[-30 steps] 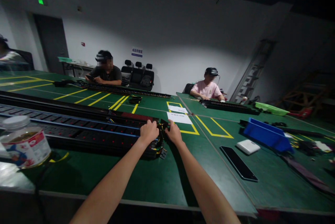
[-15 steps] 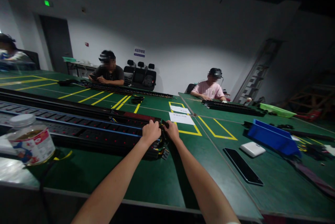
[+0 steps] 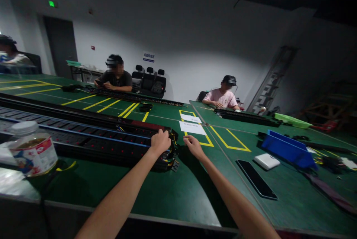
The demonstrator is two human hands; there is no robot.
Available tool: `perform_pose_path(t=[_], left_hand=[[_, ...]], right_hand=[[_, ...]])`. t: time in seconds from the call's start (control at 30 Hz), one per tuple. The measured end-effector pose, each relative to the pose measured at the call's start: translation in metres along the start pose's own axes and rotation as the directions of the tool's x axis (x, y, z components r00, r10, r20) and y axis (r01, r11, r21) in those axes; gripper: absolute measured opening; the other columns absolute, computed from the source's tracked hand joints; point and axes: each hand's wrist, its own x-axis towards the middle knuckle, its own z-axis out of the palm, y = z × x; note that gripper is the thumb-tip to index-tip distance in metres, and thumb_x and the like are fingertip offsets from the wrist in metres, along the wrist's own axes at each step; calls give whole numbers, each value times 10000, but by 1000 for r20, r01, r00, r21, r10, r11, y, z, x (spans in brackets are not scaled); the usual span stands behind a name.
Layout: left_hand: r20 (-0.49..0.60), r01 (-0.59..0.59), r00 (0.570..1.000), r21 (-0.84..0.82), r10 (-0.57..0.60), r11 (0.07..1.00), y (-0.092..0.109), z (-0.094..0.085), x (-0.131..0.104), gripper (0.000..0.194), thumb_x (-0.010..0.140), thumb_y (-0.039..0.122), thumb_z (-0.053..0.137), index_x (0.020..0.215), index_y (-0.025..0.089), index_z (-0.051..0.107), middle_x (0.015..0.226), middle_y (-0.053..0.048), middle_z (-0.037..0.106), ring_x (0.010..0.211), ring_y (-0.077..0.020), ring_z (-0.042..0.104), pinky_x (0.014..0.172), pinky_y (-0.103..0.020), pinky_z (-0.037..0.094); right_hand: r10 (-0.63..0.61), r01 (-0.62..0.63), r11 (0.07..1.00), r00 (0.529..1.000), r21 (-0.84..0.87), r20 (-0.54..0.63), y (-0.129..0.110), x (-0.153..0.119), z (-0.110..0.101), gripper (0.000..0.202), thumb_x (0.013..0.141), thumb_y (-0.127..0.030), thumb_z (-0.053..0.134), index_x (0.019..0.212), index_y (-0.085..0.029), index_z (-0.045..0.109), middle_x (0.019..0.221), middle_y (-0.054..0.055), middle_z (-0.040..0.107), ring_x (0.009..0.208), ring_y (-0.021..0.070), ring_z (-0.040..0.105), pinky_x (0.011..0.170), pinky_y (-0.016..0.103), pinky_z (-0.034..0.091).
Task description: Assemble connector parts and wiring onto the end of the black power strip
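Note:
A long black housing (image 3: pixel 106 147) with rows of small red dots and a blue strip along it stretches from the left across the green table. Its right end shows loose wires and a grey connector (image 3: pixel 175 165). My left hand (image 3: pixel 161 142) is closed over this end, on its upper side; what its fingertips press is hidden. To the right of the wires, my right hand (image 3: pixel 193 146) is raised clear of the housing, thumb and forefinger pinched together. Whether something small sits in that pinch, I cannot make out.
A clear jar (image 3: pixel 34 151) with a white lid stands at left. On the right lie a phone (image 3: pixel 257 179), a white case (image 3: pixel 267 161) and a blue bin (image 3: pixel 288 149). Paper sheets (image 3: pixel 192 127) lie beyond my hands. Co-workers sit across the table.
My right hand has come away from the housing's end, moving right and slightly towards me. My left hand keeps its place there.

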Motion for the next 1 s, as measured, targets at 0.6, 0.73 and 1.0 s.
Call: perform_pose_path(t=[0.6, 0.73, 1.0], left_hand=[[1, -20, 1000, 39, 20, 999, -2, -2, 3, 274, 928, 293, 419, 1078, 205, 630, 1092, -128, 607, 973, -294, 690, 823, -403, 524], [18, -19, 1000, 36, 18, 999, -2, -4, 3, 283, 928, 281, 414, 1085, 211, 638, 1107, -124, 608, 975, -280, 687, 839, -396, 521], [33, -9, 999, 60, 7, 998, 3, -11, 0, 291, 925, 283, 423, 1110, 210, 636, 1128, -129, 612, 1006, -285, 682, 851, -393, 526]], right_hand=[[110, -308, 877, 876, 369, 470, -47, -44, -26, 587, 838, -754, 515, 677, -189, 509, 599, 36, 673, 415, 93, 517, 394, 192, 319], [113, -257, 913, 905, 316, 410, -36, -40, -32, 548, 831, -720, 555, 713, -185, 541, 548, -15, 594, 394, 67, 395, 405, 199, 271], [-132, 84, 980, 955, 182, 265, -42, -45, -9, 572, 917, -592, 552, 1320, -188, 590, 764, -8, 576, 664, 139, 496, 605, 252, 397]])
